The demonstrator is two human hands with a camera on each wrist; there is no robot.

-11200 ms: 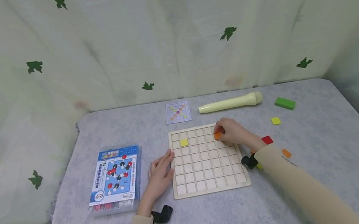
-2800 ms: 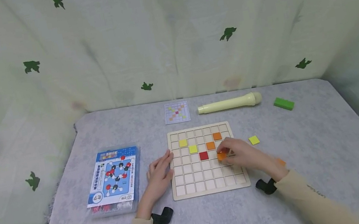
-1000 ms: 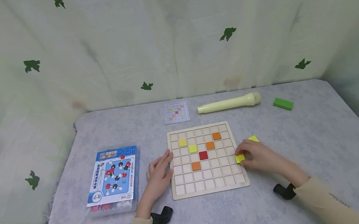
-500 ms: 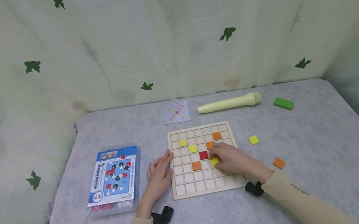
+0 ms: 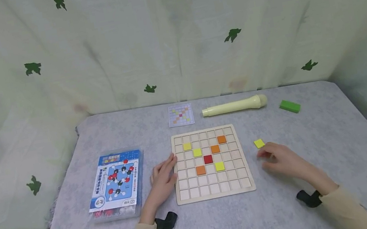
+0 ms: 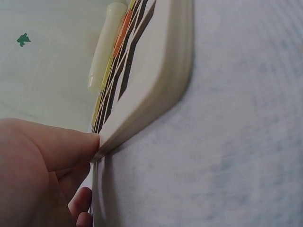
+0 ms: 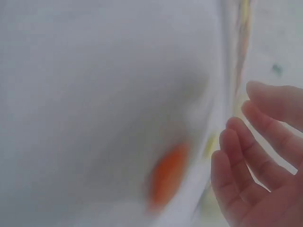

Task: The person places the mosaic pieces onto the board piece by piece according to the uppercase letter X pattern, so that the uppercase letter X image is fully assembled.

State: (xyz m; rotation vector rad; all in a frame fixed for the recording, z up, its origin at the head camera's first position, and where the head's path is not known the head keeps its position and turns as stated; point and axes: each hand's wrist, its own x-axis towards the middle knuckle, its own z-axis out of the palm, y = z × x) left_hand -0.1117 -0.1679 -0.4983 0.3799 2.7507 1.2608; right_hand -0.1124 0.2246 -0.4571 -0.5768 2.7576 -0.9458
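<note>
A wooden grid board (image 5: pixel 217 195) lies mid-table, bearing yellow, orange and red square tiles in crossing diagonals. A red tile (image 5: pixel 208 159) is at the crossing, with a yellow tile (image 5: pixel 219 166) to its lower right. My left hand (image 5: pixel 163 180) rests against the board's left edge, thumb and fingertips touching the rim. To the right of the board, my right hand (image 5: pixel 281 159) hovers with loosely bent fingers and holds nothing. Just beyond its fingertips lies a loose yellow tile (image 5: pixel 259 143). An orange tile (image 7: pixel 168 177) shows blurred on the table in the right wrist view; the hand hides it in the head view.
Behind the board are a printed pattern card (image 5: pixel 180 115) and a pale yellow toy microphone (image 5: pixel 234 106). A green block (image 5: pixel 290 106) lies at the far right. A boxed molecule model set (image 5: pixel 116 185) stands left of my left hand.
Over these frames the board has gained yellow, orange and red tiles, lately a yellow one right of centre. My right hand has let that go and moved right. The left hand stays put.
</note>
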